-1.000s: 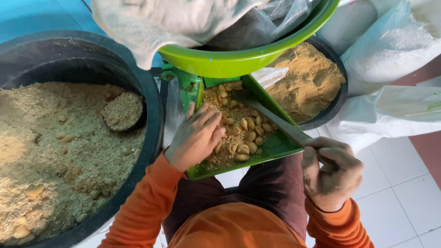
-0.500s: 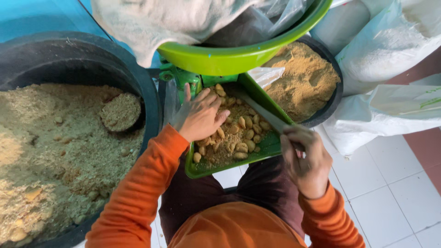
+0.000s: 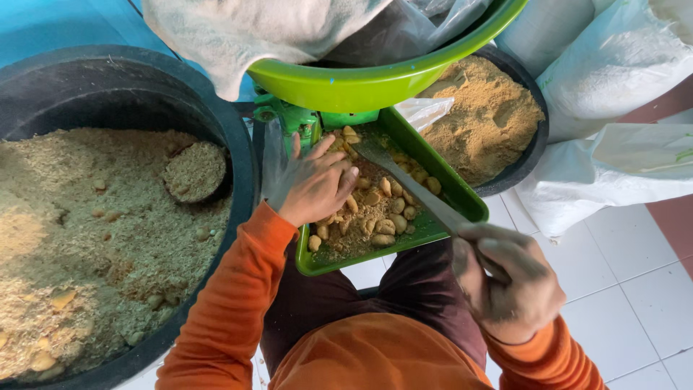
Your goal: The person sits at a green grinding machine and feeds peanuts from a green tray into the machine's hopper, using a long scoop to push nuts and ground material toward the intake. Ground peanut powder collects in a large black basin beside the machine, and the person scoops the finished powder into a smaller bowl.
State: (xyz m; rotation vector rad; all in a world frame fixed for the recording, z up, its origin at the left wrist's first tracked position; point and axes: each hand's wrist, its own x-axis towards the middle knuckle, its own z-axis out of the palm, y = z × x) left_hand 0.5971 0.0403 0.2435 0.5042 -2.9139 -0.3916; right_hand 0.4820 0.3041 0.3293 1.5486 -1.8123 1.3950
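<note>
Left hand (image 3: 315, 184) rests palm down, fingers loosely spread, on the tan pellets (image 3: 375, 209) at the far left of the green tray (image 3: 462, 198); it grips nothing. Right hand (image 3: 509, 278), near right, is closed in a fist around the handle of a flat metal blade (image 3: 408, 184); the blade slants up-left over the tray, tip among the pellets near the left fingertips. Tray sits over the person's lap, just below a green bowl (image 3: 361, 87) draped with cloth (image 3: 253, 32). Large black tub (image 3: 242, 166) of coarse meal at left; a smaller black tub (image 3: 538, 137) of brown powder far right. White sacks (image 3: 621, 65) at right on the tiled floor (image 3: 621, 289).
</note>
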